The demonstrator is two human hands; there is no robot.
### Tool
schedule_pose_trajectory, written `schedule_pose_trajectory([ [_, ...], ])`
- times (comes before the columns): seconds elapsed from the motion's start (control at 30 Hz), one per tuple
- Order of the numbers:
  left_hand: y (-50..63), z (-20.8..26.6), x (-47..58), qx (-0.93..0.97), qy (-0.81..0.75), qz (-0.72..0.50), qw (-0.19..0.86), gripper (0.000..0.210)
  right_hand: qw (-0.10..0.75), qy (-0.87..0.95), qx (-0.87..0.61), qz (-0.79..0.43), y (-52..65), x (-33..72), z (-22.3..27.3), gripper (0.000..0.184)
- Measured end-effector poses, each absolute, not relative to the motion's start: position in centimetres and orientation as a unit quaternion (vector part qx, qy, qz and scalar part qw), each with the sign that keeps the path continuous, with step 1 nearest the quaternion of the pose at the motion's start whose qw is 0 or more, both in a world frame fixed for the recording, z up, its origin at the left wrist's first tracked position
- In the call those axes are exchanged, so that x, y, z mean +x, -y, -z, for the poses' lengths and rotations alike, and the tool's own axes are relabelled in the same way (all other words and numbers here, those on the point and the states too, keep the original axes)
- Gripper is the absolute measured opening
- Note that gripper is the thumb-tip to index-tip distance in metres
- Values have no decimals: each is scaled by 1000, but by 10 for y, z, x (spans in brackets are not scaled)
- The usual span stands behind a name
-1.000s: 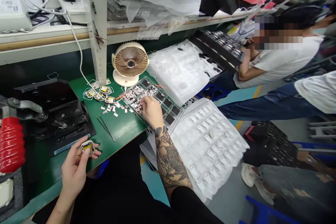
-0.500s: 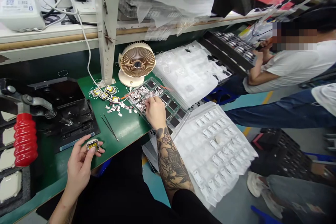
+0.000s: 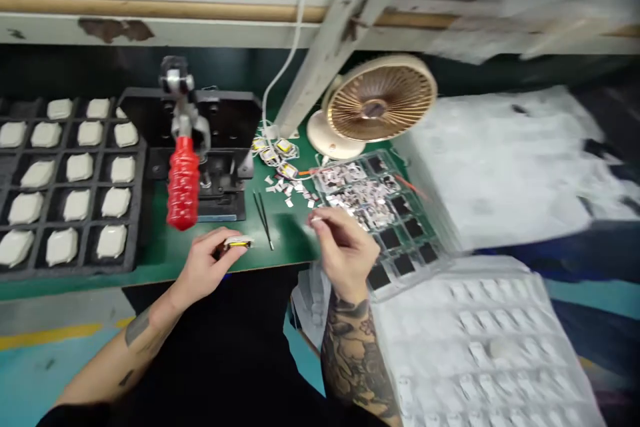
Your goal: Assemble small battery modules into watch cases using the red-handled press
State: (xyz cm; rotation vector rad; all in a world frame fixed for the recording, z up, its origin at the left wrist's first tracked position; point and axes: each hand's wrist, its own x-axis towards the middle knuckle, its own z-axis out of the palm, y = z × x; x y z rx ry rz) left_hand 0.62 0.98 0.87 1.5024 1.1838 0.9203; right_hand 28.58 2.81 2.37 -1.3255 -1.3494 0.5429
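Between the thumb and fingers of my left hand (image 3: 203, 267) is a small white square housing (image 3: 239, 241), tilted edge-on, with a yellow part inside. My right hand (image 3: 347, 247) is closed in a pinch on a small white piece (image 3: 315, 219), blurred at the fingertips. It is above the bench, at the near left side of a clear compartment tray (image 3: 395, 290) that has many small white pieces and dark squares in it. Black tweezers (image 3: 263, 220) lie on the green bench (image 3: 295, 240) between my hands. Loose white pieces (image 3: 289, 193) are scattered behind them.
At left stands a press with a red handle (image 3: 183, 183), beside a black tray (image 3: 134, 260) of white housings. Yellow wired parts (image 3: 285, 147) and a fan (image 3: 375, 107) sit behind. White plastic trays (image 3: 430, 347) flank the right side; a shelf (image 3: 225, 10) runs overhead.
My view has swung left. My right hand has left the compartment tray and moved toward my left hand, a small white piece in its fingertips. My left hand has tipped the housing edge-on.
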Motion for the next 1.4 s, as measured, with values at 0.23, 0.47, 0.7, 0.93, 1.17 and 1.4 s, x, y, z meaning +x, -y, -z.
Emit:
schedule_pose_trajectory([
  [0.23, -11, -13, 9, 657, -473, -378, 449, 21, 518, 608, -496, -340, -14, 205, -17, 13],
  [0.47, -9, -15, 12, 679, -472, -363, 431, 20, 502, 625, -483, -352, -16, 207, -16, 17],
  [0.7, -10, -17, 11, 677, -470, -349, 445, 21, 466, 684, -464, -314, -20, 214, -21, 19],
  [0.93, -9, -16, 12, 680, -474, -352, 435, 17, 435, 690, -463, -348, -25, 219, -30, 14],
  [1.17, -10, -14, 12, 665, -471, -359, 454, 22, 404, 692, -446, -398, -32, 222, -31, 10],
  [1.4, -12, -11, 6, 571, -473, -382, 551, 36, 338, 832, -383, -216, -19, 221, -21, 59],
])
